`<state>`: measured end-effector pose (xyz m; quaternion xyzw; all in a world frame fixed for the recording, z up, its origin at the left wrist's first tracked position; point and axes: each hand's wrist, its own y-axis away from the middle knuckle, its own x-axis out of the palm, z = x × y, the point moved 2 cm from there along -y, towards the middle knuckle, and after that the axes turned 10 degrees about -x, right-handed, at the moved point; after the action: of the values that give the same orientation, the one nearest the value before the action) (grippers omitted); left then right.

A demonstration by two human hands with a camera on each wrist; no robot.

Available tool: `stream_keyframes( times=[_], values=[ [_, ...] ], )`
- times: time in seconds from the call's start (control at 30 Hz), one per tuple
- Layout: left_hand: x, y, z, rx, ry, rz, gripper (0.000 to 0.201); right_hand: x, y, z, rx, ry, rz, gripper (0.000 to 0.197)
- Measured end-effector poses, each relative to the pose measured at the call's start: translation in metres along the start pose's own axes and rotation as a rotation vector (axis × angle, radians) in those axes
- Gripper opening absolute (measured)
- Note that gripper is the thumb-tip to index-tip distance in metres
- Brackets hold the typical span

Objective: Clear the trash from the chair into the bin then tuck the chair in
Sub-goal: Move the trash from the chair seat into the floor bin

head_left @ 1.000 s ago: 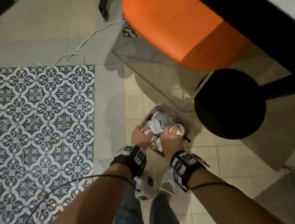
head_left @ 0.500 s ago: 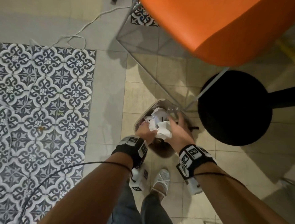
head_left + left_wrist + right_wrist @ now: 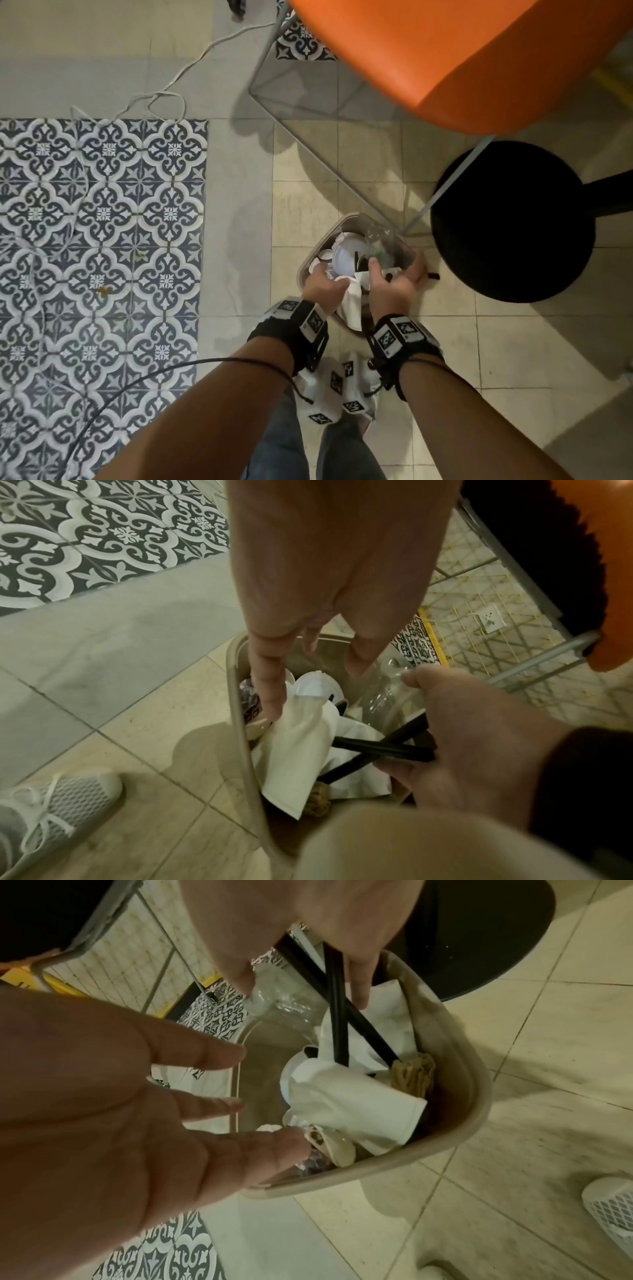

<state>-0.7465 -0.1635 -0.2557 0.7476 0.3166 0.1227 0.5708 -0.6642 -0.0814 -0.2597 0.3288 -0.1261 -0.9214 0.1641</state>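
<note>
- The bin [image 3: 346,222] is a small beige container with rounded corners; it stands on the pale floor tiles right in front of my feet, just beside the chair's near leg.
- It is packed with trash: white napkins [image 3: 298,753] draped at the near rim, a white plastic lid [image 3: 346,255], a clear crushed bottle [image 3: 291,1001] at the far side, two crossed black sticks [image 3: 380,746] lying over the napkins, and a tan crumpled scrap [image 3: 413,1076] against the wall.
- My left hand [image 3: 323,286] hangs over the near-left part of the bin with fingers spread and fairly straight; one fingertip touches the napkin, and nothing is gripped.
- My right hand [image 3: 394,282] is over the near-right rim, palm up and fingers loose and apart; the black sticks pass under it, and I cannot tell whether a finger touches them.
- The orange chair [image 3: 445,58] stands beyond the bin, its seat overhanging the floor, with grey metal legs [image 3: 308,106] running down toward the bin's far edge.
- A round black base [image 3: 513,222] sits right of the bin, close to its rim, with the chair leg between them.
- To the left lies a patch of dark patterned tiles [image 3: 102,222], with a white cable [image 3: 164,96] looping along its far edge.
- My white mesh shoe [image 3: 58,804] is planted near the bin's left side.
</note>
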Motion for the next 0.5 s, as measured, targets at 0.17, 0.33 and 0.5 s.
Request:
stream_keyframes(
  times=[0.17, 0.33, 0.5],
  values=[
    [-0.004, 0.009, -0.001, 0.050, -0.040, 0.004, 0.068, -0.007, -0.005, -0.002, 0.064, -0.007, 0.123, 0.068],
    [-0.024, 0.027, -0.012, 0.087, -0.166, -0.021, 0.036, -0.029, 0.000, 0.008, 0.209, 0.097, 0.271, 0.066],
    [-0.035, 0.056, -0.027, 0.132, -0.379, -0.010, 0.030, -0.068, 0.013, 0.037, 0.190, 0.092, 0.322, 0.067]
  ],
)
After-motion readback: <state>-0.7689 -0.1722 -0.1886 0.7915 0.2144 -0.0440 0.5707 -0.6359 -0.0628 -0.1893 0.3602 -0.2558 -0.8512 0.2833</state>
